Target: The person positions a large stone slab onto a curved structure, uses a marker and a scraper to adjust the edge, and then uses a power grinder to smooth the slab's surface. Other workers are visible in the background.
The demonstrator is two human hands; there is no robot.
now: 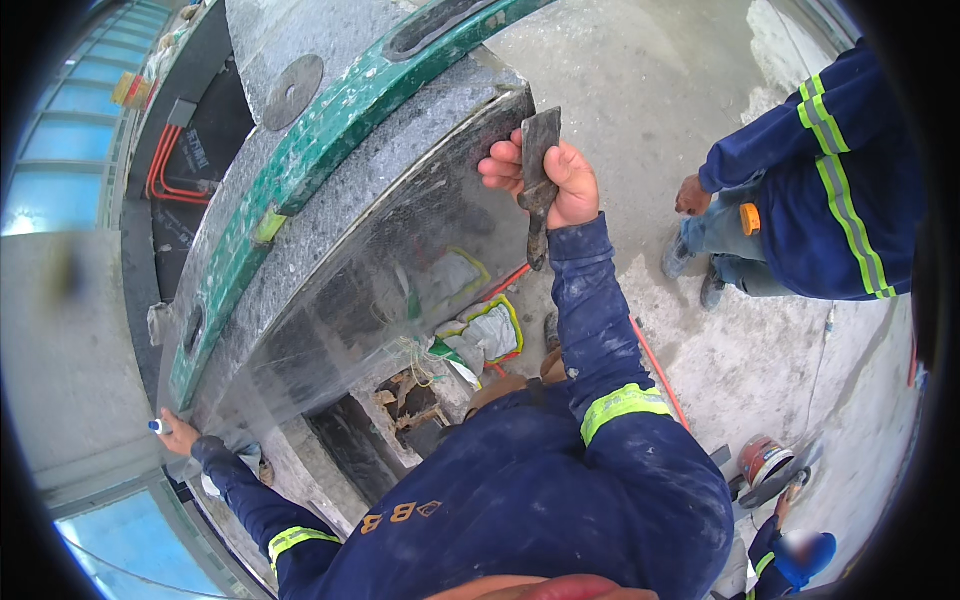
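Observation:
In my right hand (572,190) is a worn putty knife (541,150), its dusty blade pointing up and its dark handle down. That hand is just beside the corner of a grey speckled stone slab (420,130). Across the slab's top lies a long green spirit level (330,140), spattered with white. My left hand (181,436), at the level's near-left end, has its fingers closed around a small white marker (158,426) with a blue end. The fingers' far side is hidden.
A co-worker in a navy jacket (850,200) stands on the right; another person (800,560) is at the lower right near a bucket (764,460). Below the slab are a sack (492,330) and a debris-filled opening (405,400). Orange conduits (165,165) run at the upper left.

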